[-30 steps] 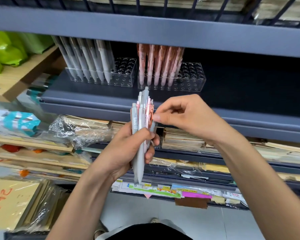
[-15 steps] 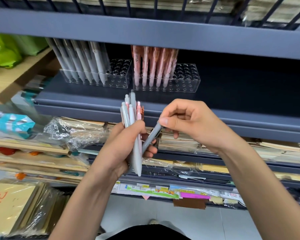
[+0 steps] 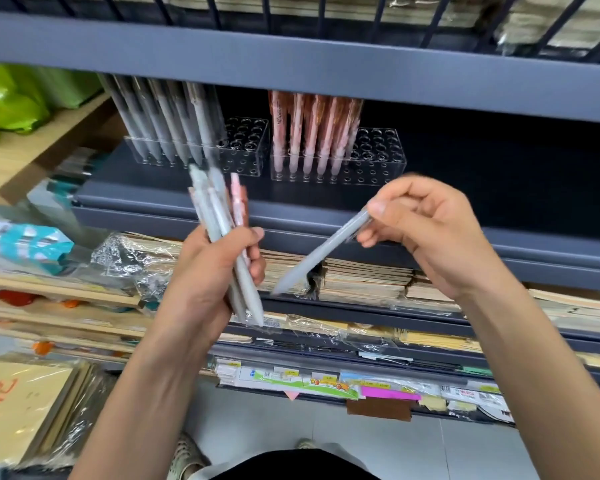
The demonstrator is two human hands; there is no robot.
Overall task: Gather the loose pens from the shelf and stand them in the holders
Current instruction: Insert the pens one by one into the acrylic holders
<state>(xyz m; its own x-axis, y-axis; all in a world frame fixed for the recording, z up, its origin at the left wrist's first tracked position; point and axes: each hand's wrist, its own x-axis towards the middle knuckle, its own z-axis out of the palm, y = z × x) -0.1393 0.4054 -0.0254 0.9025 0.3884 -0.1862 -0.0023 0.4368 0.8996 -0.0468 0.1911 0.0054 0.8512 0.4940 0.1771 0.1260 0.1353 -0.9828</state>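
My left hand (image 3: 201, 282) grips a bundle of pens (image 3: 219, 216), mostly grey with a pink one or two, held upright in front of the grey shelf (image 3: 465, 174). My right hand (image 3: 426, 230) pinches a single grey pen (image 3: 321, 252) by its top end; the pen slants down to the left, apart from the bundle. On the shelf behind stand two clear plastic holders: the left holder (image 3: 246, 147) has several grey pens (image 3: 163, 123) in its left half, the right holder (image 3: 378, 157) has several pink pens (image 3: 312, 129) in its left half.
A shelf beam (image 3: 291, 60) hangs low above the holders. Stacks of wrapped notebooks (image 3: 361, 278) fill the lower shelves. Green bags (image 3: 7, 98) lie at the far left, and paper packs (image 3: 21, 403) stand at the lower left. Floor tiles show below.
My right hand has drawn one grey pen out of the bundle and moved it to the right. The left hand has tilted the bundle slightly leftward.
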